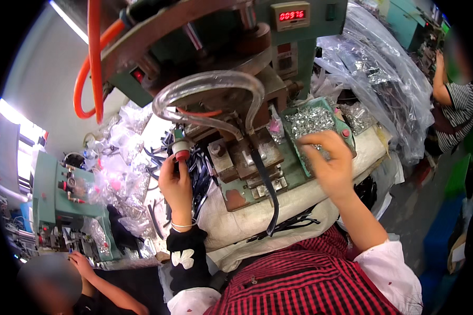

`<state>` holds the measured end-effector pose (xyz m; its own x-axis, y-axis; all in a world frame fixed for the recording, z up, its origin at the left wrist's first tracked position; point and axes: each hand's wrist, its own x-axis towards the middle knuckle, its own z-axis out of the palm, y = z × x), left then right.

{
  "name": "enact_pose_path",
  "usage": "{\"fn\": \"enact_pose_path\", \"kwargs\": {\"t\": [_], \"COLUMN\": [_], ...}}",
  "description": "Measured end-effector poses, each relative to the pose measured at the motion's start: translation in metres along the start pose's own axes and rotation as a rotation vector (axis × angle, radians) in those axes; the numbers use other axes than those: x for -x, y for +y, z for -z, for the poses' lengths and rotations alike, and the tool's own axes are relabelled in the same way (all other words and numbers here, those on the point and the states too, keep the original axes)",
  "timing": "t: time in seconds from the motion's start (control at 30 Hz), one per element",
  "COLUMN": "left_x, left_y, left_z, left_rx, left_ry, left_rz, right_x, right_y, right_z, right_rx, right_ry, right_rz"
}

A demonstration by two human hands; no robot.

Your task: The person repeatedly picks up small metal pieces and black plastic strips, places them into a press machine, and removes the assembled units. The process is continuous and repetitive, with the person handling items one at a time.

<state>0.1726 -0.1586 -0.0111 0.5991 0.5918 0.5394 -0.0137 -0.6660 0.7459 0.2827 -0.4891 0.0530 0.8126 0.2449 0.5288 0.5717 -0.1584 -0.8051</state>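
My left hand is raised at a red push button on a pale round housing, left of the press. Its thumb and a finger point up, slightly apart, and I make out nothing held between them. Over a green tray of small shiny metal pieces, my right hand is bent and blurred by motion. Whether it pinches a piece is too smeared to see. Between my hands, a black flat strip runs from the metal die of the press and hangs toward me.
A clear hose loops above the die. Black strips lie beside my left hand, more on the cloth in front. Plastic bags crowd the left. Co-workers sit at lower left and stand at far right.
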Motion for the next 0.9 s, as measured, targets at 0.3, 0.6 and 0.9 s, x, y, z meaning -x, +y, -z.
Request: {"fn": "enact_pose_path", "kwargs": {"t": [0.3,0.6,0.9], "left_x": [0.035,0.035,0.034], "left_y": [0.082,0.176,0.167], "left_z": [0.009,0.017,-0.032], "left_rx": [0.103,0.048,-0.027], "left_ry": [-0.050,-0.219,-0.266], "left_rz": [0.012,-0.657,-0.959], "right_x": [-0.010,-0.003,-0.022], "right_y": [-0.014,-0.062,0.067], "right_z": [-0.071,-0.051,0.008], "right_rx": [-0.631,-0.769,0.010], "right_ry": [0.047,-0.118,0.295], "right_rz": [-0.298,-0.451,-0.151]}}
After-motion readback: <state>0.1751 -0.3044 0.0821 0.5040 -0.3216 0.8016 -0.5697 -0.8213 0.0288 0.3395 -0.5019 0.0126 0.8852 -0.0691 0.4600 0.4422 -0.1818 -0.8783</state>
